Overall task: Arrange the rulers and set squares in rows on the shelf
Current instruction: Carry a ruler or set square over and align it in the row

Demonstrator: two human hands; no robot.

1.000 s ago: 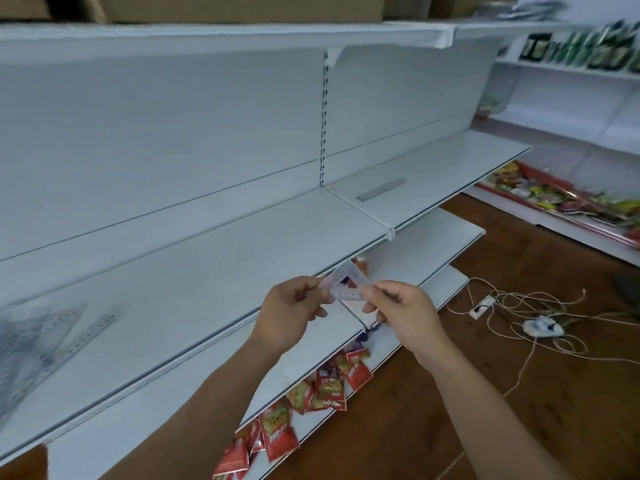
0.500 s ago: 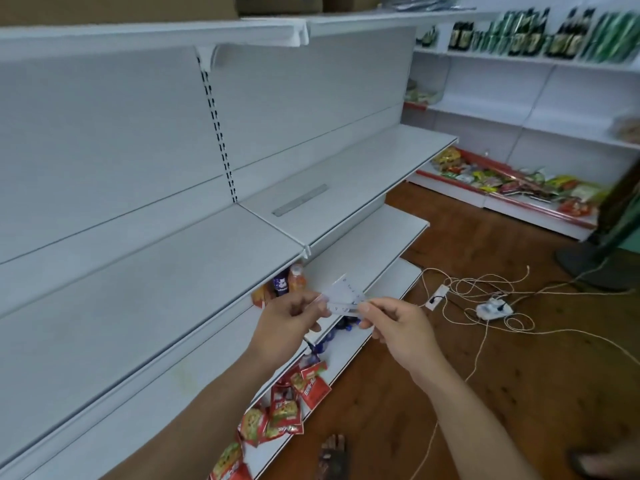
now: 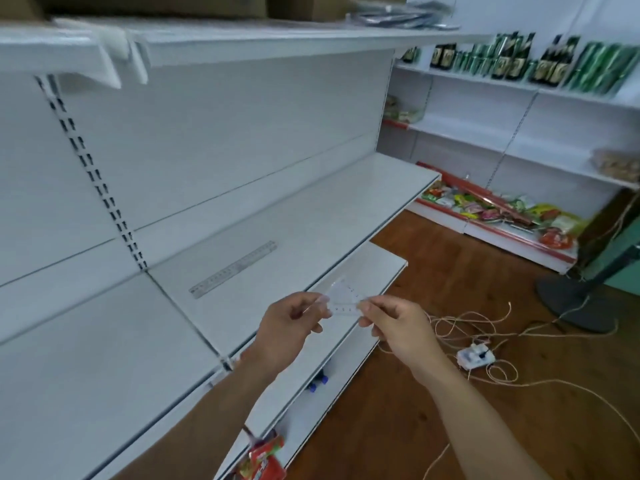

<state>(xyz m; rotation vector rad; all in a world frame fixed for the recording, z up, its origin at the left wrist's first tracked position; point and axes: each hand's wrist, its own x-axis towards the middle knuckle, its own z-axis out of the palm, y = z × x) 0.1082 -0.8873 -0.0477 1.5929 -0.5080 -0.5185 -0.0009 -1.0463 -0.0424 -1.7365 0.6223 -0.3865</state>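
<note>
Set square [image 3: 343, 299] pinched between left hand [image 3: 289, 327] and right hand [image 3: 394, 323], mid-frame.
Best laid flat, edge parallel to the ruler [image 3: 232, 269] on the shelf [image 3: 311, 220].

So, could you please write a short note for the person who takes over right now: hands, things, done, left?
Left hand: fingers pinch the left end of the clear set square.
Right hand: fingers pinch its right end.
The set square is in the air over the shelf front edge.
One ruler lies flat on that shelf, at a slant.
Done: ruler placed.
Left: lay the set square down in a row; probably straighten the ruler.
</note>
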